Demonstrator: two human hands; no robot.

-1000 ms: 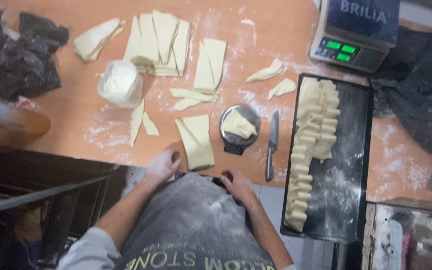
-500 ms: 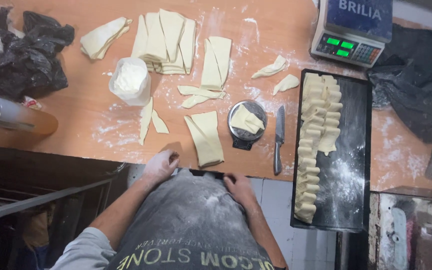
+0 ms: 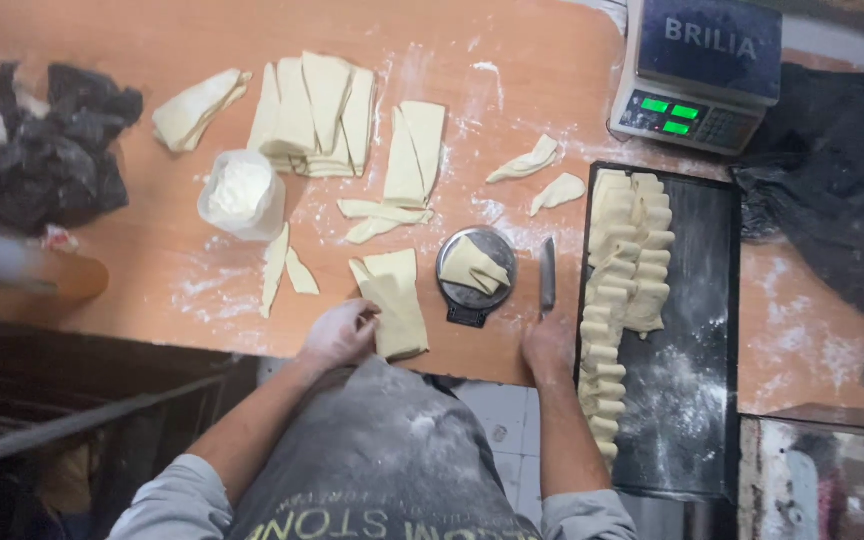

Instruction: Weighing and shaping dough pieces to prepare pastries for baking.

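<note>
— What's different from a moment ago?

— Both hands have come up off the apron and onto the table edge. The left hand [image 3: 340, 333] now rests on the near end of the long dough piece [image 3: 392, 300], fingers curled over its left edge, more a loose touch than a pinch. The right hand [image 3: 549, 347] lies by the handle end of the knife [image 3: 548, 274]; whether its fingers have closed on the handle I cannot tell.

— So the work has gone back to the dough?

— It looks that way: hand on dough, hand at blade.

— And the containers?

— The small round scale pan [image 3: 476, 270] carries a folded piece of dough. The white tub [image 3: 240, 195] holds flour. The black tray [image 3: 682, 370] has a column of shaped pieces along its left side and flour dusted over the rest. Cut dough triangles [image 3: 317, 115] lie stacked farther up the table [image 3: 102, 30]
</note>
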